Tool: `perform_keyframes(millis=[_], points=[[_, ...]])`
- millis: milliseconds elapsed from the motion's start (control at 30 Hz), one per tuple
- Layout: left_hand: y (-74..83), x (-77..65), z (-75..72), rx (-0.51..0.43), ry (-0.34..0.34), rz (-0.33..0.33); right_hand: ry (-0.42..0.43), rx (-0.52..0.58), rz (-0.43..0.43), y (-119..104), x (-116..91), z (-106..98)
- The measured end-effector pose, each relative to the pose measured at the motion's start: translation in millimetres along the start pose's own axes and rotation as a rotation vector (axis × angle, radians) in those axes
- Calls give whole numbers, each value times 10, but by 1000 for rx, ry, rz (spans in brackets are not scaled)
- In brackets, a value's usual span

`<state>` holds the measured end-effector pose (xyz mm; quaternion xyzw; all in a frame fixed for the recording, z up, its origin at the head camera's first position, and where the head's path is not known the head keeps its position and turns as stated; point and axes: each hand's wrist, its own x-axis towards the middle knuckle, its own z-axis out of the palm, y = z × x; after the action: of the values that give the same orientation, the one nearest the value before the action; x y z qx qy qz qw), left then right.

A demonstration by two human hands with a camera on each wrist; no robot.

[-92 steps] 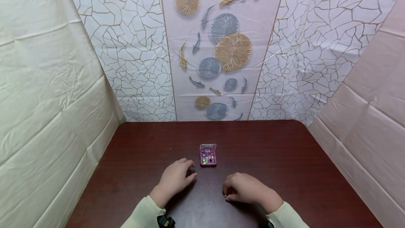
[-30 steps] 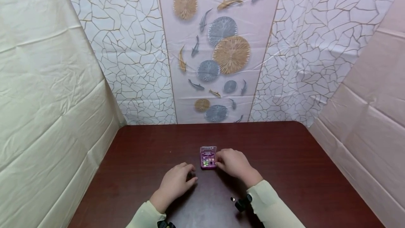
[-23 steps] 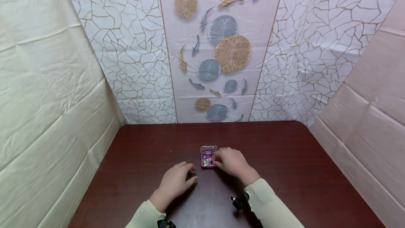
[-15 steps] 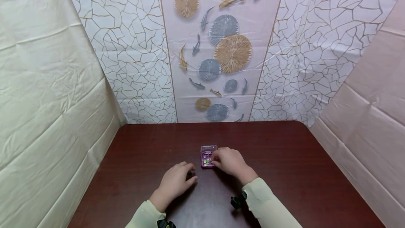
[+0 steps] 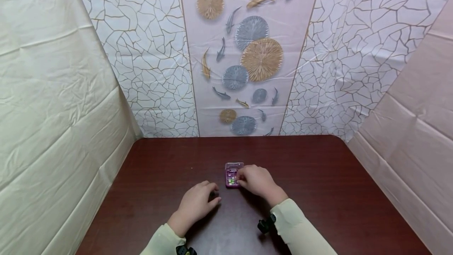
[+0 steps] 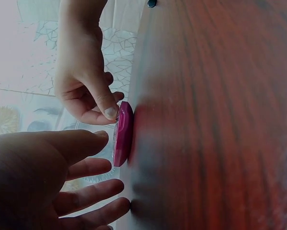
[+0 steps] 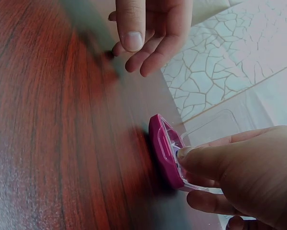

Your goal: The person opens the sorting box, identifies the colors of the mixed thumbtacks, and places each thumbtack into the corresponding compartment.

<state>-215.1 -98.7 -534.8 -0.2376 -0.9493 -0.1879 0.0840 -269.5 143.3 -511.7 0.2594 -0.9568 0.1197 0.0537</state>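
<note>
A small magenta compartment box sits on the table, its clear hinged lid raised at the back. Tiny round pieces, some green and white, lie inside. My right hand reaches over the box's right side and hides that part. Thumb and forefinger meet inside the box at a small dark piece, mostly covered by the thumb tip. To the left of the box, my left hand rests on the table with relaxed fingers, holding nothing, apart from the box.
The dark red wooden table runs back to a patterned cloth, with plain cloth on both sides. A small dark object lies on the table under the right forearm. Each wrist bears a black camera.
My right hand has moved from the near right of the table forward to the box, then slid further left into it, covering its right compartments. The left hand has stayed put.
</note>
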Motion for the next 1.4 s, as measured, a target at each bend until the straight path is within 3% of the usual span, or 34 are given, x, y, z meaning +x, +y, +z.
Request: perform_keyframes(millis=[800, 1133, 1400], points=[[-42, -5, -15, 17, -2, -6, 28, -2, -9, 32, -46, 26], [-18, -9, -40, 18, -12, -15, 39, -18, -58, 14, -245, -109], [-6, -3, -43, 6, -38, -23, -37, -23, -92, 51, -497, -207]])
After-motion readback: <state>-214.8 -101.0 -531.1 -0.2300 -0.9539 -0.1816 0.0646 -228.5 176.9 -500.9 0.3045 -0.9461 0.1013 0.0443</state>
